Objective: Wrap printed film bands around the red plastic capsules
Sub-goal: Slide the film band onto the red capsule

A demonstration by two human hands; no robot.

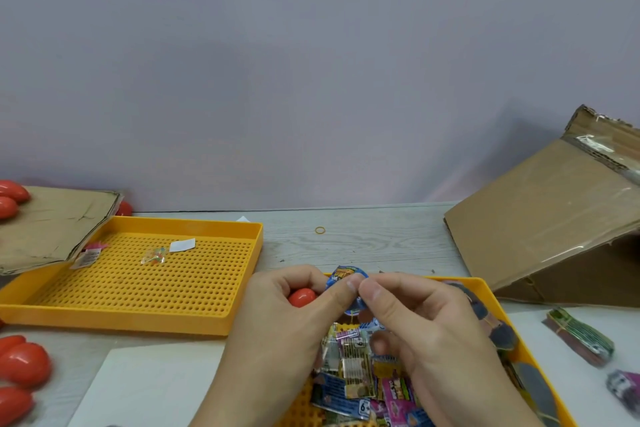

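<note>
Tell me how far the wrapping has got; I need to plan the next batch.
Done: no finished capsule shows; the left tray holds only scraps. In hand: the left hand holds a red capsule while the right hand pinches a blue film band against it. Left: bare capsules at the left edge, loose bands in the right tray.

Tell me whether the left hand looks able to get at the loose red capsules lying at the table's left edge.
Probably not yet. The left hand grips a red capsule while the right hand works a printed film band onto it. The loose red capsules lie uncovered on its side, so the way looks free once the grip empties.
</note>
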